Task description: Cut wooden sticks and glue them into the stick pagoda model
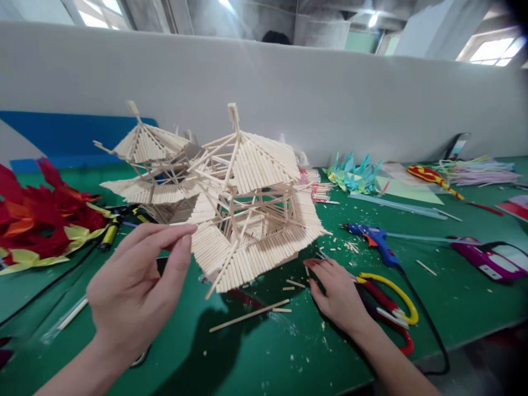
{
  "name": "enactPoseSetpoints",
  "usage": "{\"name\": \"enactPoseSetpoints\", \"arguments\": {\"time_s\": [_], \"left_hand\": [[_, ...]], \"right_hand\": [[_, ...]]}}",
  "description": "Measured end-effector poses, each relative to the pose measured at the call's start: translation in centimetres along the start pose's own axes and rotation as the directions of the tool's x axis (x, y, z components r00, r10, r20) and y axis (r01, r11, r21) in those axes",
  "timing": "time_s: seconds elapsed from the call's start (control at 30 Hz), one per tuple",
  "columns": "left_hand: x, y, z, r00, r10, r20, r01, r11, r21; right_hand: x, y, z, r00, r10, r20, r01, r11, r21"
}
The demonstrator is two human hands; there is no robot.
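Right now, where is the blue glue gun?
In the head view, the blue glue gun lies on the green table, to the right of the nearer stick pagoda, just beyond the right hand and the scissors.

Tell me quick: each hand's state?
Left hand: pinching the stick house by its roof edge.
Right hand: open, fingertips at loose sticks.

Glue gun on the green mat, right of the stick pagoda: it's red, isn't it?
Not quite. The head view shows the glue gun is blue, not red. The rest holds: it lies on the green mat, right of the stick pagoda.
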State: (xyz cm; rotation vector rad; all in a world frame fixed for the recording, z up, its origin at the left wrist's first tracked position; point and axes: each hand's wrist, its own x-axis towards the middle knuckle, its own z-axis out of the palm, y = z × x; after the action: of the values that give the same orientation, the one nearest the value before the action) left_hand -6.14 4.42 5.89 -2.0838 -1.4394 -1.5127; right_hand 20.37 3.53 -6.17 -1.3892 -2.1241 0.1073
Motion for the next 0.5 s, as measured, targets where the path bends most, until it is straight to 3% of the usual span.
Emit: {"name": "enactPoseSetpoints", "arguments": {"time_s": [0.13,0.23,0.33,0.5], "left_hand": [[0.5,0.5,0.2,0.999,-0.045,-0.027,0.046,0.998,0.043],[0.8,1.0,0.5,0.999,-0.015,-0.044,0.015,1.0,0.008],[0.7,1.6,0.6,0.998,0.012,-0.069,-0.014,1.0,-0.027],[0.3,2.7,0.3,0.999,-0.007,-0.039,0.006,0.999,-0.042]], "right_hand": [[-0.1,-1.0,-0.4,0.999,-0.032,-0.01,0.031,0.999,-0.007],[0.5,-2.7,-0.1,0.989,-0.129,0.071,0.13,0.992,-0.001],[2.2,-4.3,1.3,0.962,-0.219,0.165,0.223,0.975,-0.006],[5.6,-5.7,4.7,0.942,-0.21,0.26,0.232,0.971,-0.057]]}}
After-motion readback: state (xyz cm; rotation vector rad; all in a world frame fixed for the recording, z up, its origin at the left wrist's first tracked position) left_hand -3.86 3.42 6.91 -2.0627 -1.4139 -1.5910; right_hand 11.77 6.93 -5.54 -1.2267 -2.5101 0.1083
